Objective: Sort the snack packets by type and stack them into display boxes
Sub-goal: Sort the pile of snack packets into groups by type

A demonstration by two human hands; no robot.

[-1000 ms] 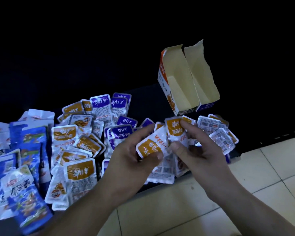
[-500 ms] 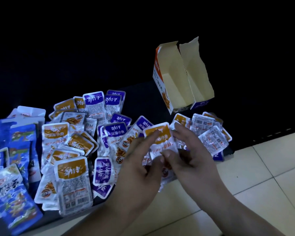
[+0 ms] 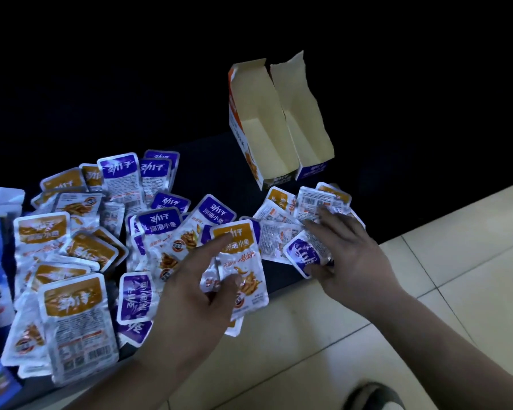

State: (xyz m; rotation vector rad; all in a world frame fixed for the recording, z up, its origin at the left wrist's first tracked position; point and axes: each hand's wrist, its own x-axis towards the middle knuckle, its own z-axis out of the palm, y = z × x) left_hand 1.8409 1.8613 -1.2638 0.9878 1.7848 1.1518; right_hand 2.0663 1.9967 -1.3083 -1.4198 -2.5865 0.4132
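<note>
Parted from the left hand (image 3: 190, 294), which pinches an orange packet (image 3: 243, 261) mid-frame, the right hand (image 3: 350, 258) grips a purple packet (image 3: 304, 255) (display boxes (image 3: 279, 122) upper right); keep colours separate when stacking.

Packets (image 3: 77, 318), boxes (image 3: 267, 122) on dark surface (image 3: 208, 167)

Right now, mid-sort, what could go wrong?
1. The orange packet pinched in the left hand hangs past the dark surface's edge; a slip would likely drop it onto the tiled floor.
2. Light is dim and colours lie mixed, so the purple packet in the right hand could land in the orange display box.
</note>
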